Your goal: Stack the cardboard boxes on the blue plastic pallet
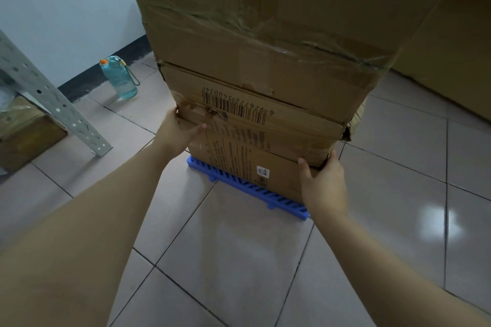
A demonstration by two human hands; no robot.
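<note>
Here, I am looking down from the head camera at a tall stack of cardboard boxes standing on a blue plastic pallet (pixel 249 188) on a tiled floor (pixel 239 260). The bottom box (pixel 247 156), printed with text and a small white label, is sitting directly on the pallet. A middle box (pixel 252 106) with an upside-down barcode is lying on top of it, and a large top box (pixel 265 21) wrapped in wrinkled clear tape is resting above that, reaching out of the frame.

My left hand (pixel 180 131) is pressing flat against the near left corner where the middle box meets the bottom one, fingers spread, thumb lying along the front face. My right hand (pixel 322 180) is cupping the near right corner of the bottom box, thumb on the front, fingers wrapping around the side. Both hands are open against the cardboard rather than closed around anything.

To the left, a teal water bottle (pixel 121 77) with an orange cap is standing on the floor near the wall (pixel 66 8), well apart from the stack. A grey perforated metal rack leg (pixel 53 98) is slanting across the far left, with another carton (pixel 26 130) sitting behind it.
</note>
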